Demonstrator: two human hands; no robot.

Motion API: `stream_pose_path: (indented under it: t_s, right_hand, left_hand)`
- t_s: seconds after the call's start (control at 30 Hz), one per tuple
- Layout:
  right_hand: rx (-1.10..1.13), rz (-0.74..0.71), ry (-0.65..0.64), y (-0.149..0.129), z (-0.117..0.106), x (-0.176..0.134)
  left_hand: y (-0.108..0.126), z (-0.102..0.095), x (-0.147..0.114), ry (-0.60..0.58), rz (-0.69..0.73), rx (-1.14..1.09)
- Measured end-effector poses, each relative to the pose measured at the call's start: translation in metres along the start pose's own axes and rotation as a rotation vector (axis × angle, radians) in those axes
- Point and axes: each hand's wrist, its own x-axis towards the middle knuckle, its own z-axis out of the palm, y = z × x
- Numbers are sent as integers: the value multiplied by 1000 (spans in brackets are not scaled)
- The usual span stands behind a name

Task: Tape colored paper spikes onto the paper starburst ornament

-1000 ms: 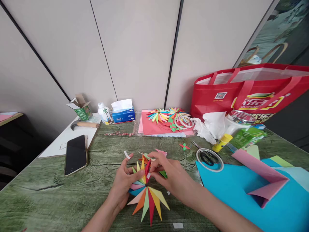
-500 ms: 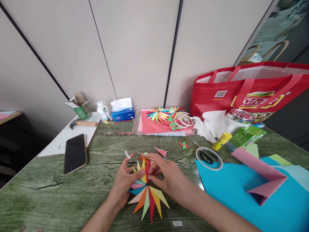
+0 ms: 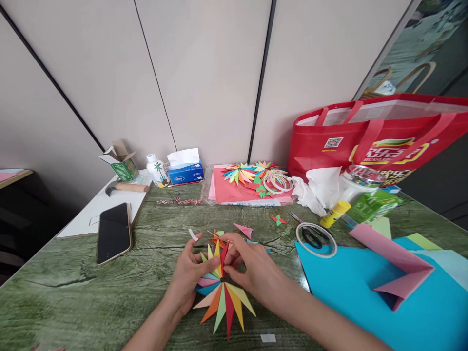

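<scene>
Between my hands is a folded paper star (image 3: 222,302) with many coloured points fanning round a small dark centre. My left hand (image 3: 188,273) grips its upper left side, thumb over the yellow and green points. A white strip of tape (image 3: 193,234) sticks up from a left fingertip. With thumb and fingers my right hand (image 3: 248,261) pinches the red point (image 3: 224,256) at the upper right of the star. Behind the hands lie orange folded pieces (image 3: 218,238) and a pink folded piece (image 3: 243,230). A short piece of tape (image 3: 268,338) rests on the table in front.
To the right are a tape roll (image 3: 329,246) around scissors (image 3: 312,236), a glue stick (image 3: 335,213), blue paper (image 3: 329,282) and a red bag (image 3: 321,146). At left lie a phone (image 3: 114,233) and a hammer (image 3: 127,186). Finished stars (image 3: 239,173) sit at the back.
Almost nothing differs. Both hands keep their hold on the star, and the view has shifted very slightly.
</scene>
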Motion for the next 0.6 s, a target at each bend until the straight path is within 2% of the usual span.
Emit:
stream_pose_path:
  t_s: [0.2,0.43,0.6]
  right_hand:
    - [-20,-11,-5,-1,-3,-2]
    - [149,70,9,3,-2,0]
    - [157,85,13,1,1,1]
  left_hand:
    - [2,1,-1,-4,-2,-9]
    - [4,2,-1,-5,6,12]
    - [4,2,-2,-4,17,10]
